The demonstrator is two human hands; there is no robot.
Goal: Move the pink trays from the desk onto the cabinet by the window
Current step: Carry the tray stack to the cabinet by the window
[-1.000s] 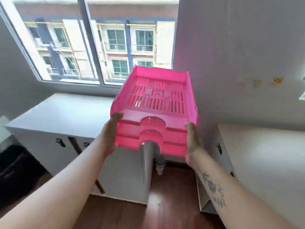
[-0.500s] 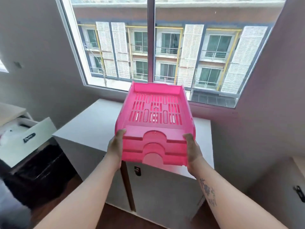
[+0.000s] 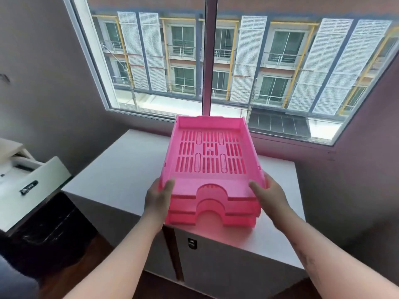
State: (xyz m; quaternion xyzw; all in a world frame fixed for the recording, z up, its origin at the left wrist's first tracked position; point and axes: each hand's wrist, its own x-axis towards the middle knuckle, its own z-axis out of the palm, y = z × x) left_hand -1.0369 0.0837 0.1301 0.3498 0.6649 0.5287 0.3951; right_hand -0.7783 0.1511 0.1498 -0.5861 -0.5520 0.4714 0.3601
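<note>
Pink trays [image 3: 210, 169], three nested in a stack, fill the frame's centre, just above or touching the white cabinet [image 3: 121, 169] under the window [image 3: 216, 61]. Left hand [image 3: 158, 198] and right hand [image 3: 271, 194] each close around a front corner, thumbs on top. To finish well: lower the stack level, push it clear of the near edge, then release both hands together.

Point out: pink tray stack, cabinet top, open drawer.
pink tray stack [image 3: 210, 156], head view, slotted floor of top tray
cabinet top [image 3: 121, 169], head view, bare left part
open drawer [image 3: 28, 190], head view, front panel
</note>
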